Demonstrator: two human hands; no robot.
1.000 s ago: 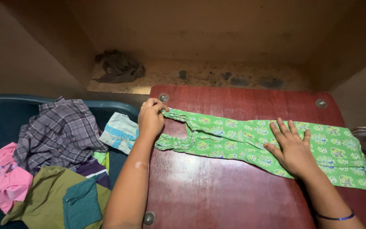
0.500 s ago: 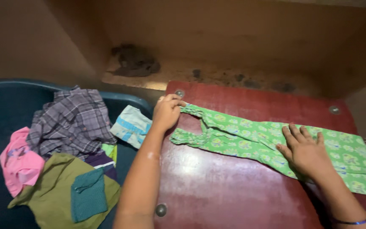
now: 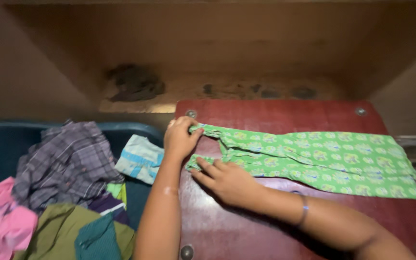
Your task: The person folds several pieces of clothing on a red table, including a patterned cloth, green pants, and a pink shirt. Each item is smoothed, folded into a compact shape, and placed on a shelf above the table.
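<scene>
A dark red table (image 3: 266, 216) with round metal studs at its corners fills the right and middle of the view. To its left stands a dark blue tub (image 3: 6, 139) heaped with clothes: a grey plaid shirt (image 3: 63, 161), an olive garment (image 3: 63, 231), a pink one (image 3: 3, 224) and a pale blue-striped cloth (image 3: 138, 158) at the tub's near rim. Across the table lies a green printed garment (image 3: 323, 161), folded into a long narrow strip that runs from the table's left edge toward the right edge. Its two shoulder straps lie at the left end, right under the hands. The left hand (image 3: 180, 138) pinches the farther strap between thumb and fingers at the table's left edge. The right hand (image 3: 227, 182) reaches across, fingers closing on the nearer strap; whether it grips or only presses the strap cannot be told. A thin bangle (image 3: 304, 212) circles the right wrist.
</scene>
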